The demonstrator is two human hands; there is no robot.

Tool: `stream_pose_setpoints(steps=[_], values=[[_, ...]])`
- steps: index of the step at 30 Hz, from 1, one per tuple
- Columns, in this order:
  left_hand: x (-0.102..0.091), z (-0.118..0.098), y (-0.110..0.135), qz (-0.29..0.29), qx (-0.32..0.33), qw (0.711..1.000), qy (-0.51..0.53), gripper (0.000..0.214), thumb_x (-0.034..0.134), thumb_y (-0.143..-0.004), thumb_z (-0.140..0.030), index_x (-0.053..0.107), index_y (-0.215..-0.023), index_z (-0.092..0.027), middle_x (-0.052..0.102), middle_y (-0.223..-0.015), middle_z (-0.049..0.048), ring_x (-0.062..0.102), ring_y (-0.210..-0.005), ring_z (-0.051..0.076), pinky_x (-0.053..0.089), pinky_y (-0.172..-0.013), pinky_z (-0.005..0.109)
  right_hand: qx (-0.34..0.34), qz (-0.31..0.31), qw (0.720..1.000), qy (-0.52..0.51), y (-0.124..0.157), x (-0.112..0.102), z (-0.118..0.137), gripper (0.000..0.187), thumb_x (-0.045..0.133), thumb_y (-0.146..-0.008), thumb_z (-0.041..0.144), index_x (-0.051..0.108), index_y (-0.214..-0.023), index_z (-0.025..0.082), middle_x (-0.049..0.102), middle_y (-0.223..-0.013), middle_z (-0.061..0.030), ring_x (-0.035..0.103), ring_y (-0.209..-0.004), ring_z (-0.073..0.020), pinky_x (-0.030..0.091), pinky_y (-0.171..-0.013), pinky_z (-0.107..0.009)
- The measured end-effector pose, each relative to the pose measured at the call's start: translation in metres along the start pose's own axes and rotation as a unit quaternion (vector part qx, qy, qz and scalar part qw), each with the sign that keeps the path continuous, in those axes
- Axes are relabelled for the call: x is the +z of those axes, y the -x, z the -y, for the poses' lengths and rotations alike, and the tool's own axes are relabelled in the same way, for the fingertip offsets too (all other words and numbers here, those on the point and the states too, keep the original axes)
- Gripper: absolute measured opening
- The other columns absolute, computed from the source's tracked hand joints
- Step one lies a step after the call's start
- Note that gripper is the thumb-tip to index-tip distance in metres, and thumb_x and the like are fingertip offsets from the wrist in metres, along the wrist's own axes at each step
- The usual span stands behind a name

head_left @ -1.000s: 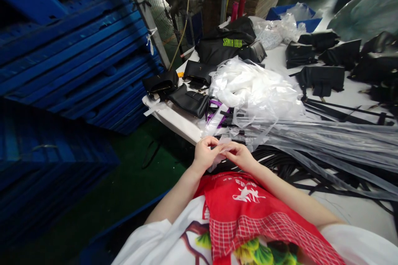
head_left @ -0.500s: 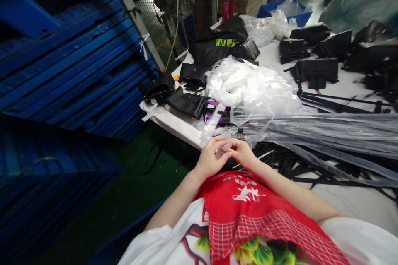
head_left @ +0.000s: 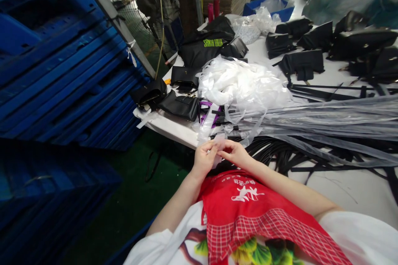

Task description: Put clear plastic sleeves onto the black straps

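Observation:
My left hand (head_left: 204, 159) and my right hand (head_left: 234, 152) meet just off the table's front edge, above the red apron. Between them is a thin, whitish translucent plastic piece (head_left: 219, 142), and the fingers of both hands are closed on it. Its lower part is partly covered by my fingers. Close beyond my hands lies a heap of white plastic strips (head_left: 242, 80). Purple straps (head_left: 214, 118) with black ends show at the heap's near left side. To the right run long black straps (head_left: 267, 151) and clear plastic sleeves (head_left: 311, 120).
Black handbags (head_left: 180, 105) lie at the table's left corner, with a large black bag (head_left: 205, 45) behind them. More black bags (head_left: 301, 64) stand at the right. Stacked blue pallets (head_left: 62, 78) rise on the left. A blue bin (head_left: 284, 14) sits at the back.
My hands have drawn closer together around the plastic piece, and more of it shows above the fingers. The camera view has shifted slightly, so the table's far side sits further left.

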State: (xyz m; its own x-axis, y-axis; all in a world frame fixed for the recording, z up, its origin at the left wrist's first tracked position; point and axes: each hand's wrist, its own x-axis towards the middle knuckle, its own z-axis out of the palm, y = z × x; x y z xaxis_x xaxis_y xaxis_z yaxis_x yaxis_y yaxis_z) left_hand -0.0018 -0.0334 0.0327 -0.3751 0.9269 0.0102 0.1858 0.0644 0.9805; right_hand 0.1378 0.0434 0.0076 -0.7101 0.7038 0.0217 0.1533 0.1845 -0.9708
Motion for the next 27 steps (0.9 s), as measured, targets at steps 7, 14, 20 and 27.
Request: stream_pose_setpoints(steps=[7,14,20,27], values=[[-0.004,-0.002,-0.006,0.071,0.025,0.997,-0.029,0.023,0.067,-0.084,-0.036,0.076,-0.096,-0.019,0.074,-0.104,0.0088,0.067,-0.101,0.024,0.051,-0.095,0.038,0.012,-0.03,0.999,0.014,0.008,-0.003,-0.001,0.021,0.064,-0.084,0.035,0.066,-0.072,0.018,0.065,-0.073,-0.003,0.058,-0.067,-0.0148,0.048,-0.064,-0.027],[0.002,-0.007,-0.011,0.142,0.018,0.99,-0.011,0.029,0.056,-0.093,-0.037,0.076,-0.104,-0.021,0.074,-0.111,0.0075,0.068,-0.106,0.023,0.051,-0.097,0.036,0.005,-0.013,1.0,0.014,0.016,-0.011,0.007,0.017,0.066,-0.082,0.032,0.068,-0.073,0.018,0.067,-0.077,-0.004,0.06,-0.068,-0.0148,0.049,-0.065,-0.027],[-0.004,-0.009,-0.014,0.141,-0.001,0.989,-0.045,0.028,0.062,-0.088,-0.041,0.079,-0.079,-0.02,0.076,-0.082,0.0043,0.07,-0.078,0.02,0.052,-0.07,0.027,0.002,-0.07,0.995,0.074,0.018,-0.047,0.03,0.013,0.064,-0.084,0.029,0.068,-0.091,0.019,0.069,-0.088,-0.0058,0.062,-0.074,-0.0166,0.051,-0.068,-0.028],[-0.002,-0.004,-0.008,0.219,0.022,0.97,-0.101,0.047,0.06,-0.088,-0.045,0.065,-0.05,-0.017,0.058,-0.048,-0.0005,0.051,-0.048,0.012,0.036,-0.049,0.024,-0.114,-0.056,0.976,0.178,0.014,-0.057,0.062,0.018,0.064,-0.084,0.026,0.068,-0.101,0.023,0.064,-0.111,-0.0087,0.06,-0.071,-0.0144,0.054,-0.07,-0.031]])
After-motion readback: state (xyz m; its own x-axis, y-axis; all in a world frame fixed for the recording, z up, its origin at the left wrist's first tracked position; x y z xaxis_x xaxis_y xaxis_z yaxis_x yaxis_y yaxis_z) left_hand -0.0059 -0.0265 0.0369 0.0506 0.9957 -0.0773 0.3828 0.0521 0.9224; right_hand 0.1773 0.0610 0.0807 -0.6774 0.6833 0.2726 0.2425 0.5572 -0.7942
